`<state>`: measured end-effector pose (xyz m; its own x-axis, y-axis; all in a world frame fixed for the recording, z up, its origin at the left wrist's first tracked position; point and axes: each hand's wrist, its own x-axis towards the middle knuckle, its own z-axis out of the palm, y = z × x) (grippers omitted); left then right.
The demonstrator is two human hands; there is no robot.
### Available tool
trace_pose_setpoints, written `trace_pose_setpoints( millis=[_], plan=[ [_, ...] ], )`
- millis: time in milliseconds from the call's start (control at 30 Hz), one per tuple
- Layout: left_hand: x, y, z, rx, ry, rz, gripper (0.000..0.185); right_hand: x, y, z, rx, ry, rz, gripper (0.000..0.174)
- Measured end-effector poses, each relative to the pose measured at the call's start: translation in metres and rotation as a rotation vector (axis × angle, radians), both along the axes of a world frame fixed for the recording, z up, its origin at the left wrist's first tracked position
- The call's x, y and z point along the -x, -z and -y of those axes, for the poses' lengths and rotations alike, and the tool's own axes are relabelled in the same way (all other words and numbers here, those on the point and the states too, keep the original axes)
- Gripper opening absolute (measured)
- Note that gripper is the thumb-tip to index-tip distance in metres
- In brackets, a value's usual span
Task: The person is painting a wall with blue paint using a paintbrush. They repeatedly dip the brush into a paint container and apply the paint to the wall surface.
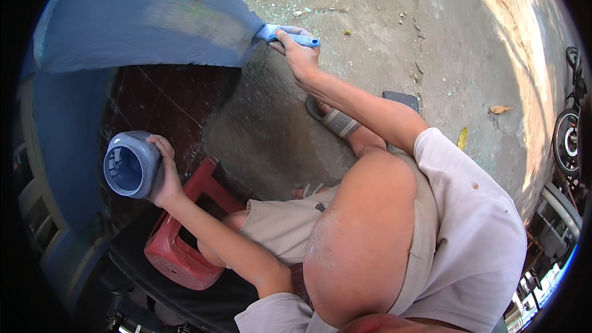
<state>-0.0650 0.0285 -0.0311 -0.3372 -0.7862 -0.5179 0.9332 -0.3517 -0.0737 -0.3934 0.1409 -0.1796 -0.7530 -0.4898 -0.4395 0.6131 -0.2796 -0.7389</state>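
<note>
My right hand point(300, 58) grips a paintbrush point(306, 40) by its blue, paint-smeared handle. Its bristle end meets the corner edge of a blue-painted wall point(101, 18). A paler, greenish-yellow worn patch point(189, 16) shows on that wall near the brush. Lower left, my left hand point(164, 171) is wrapped around the side of a wide-mouthed plastic jar point(148, 162). The jar's mouth faces the camera, and blue paint point(123, 171) coats what shows inside. The bristles are mostly hidden at the wall's edge.
A red plastic stool point(185, 259) stands beneath my left forearm, beside a dark padded surface point(152, 226). Dark red tiles point(152, 101) meet rough concrete point(370, 23) scattered with paint flakes. A sandalled foot point(340, 122) rests below my right arm. A motorcycle wheel point(566, 143) is at far right.
</note>
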Motion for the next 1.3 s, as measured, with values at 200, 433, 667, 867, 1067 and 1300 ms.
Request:
trace_pose_setpoints(
  millis=[200,433,667,867,1067,1300],
  plan=[
    [-0.005,0.0,-0.001,-0.052,-0.031,-0.036,0.08,0.002,-0.046,-0.027,0.184,-0.031,0.036,0.026],
    [-0.004,0.002,0.001,-0.016,-0.018,-0.039,0.08,0.002,-0.075,-0.083,0.205,-0.056,-0.446,0.024],
    [0.002,-0.003,-0.003,-0.062,-0.054,-0.057,0.081,0.028,-0.011,-0.081,-0.064,-0.308,-1.073,0.009],
    [0.001,-0.003,-0.003,-0.047,-0.042,-0.034,0.083,0.045,0.013,-0.064,-0.135,-0.491,-1.252,0.013],
    [-0.001,-0.003,-0.003,-0.003,-0.011,-0.016,0.08,0.058,-0.008,-0.036,-0.086,-0.53,-1.371,0.013],
    [-0.002,0.008,-0.001,0.095,0.023,-0.053,0.071,0.052,-0.082,-0.038,-0.093,-0.459,-1.522,0.01]
  ],
)
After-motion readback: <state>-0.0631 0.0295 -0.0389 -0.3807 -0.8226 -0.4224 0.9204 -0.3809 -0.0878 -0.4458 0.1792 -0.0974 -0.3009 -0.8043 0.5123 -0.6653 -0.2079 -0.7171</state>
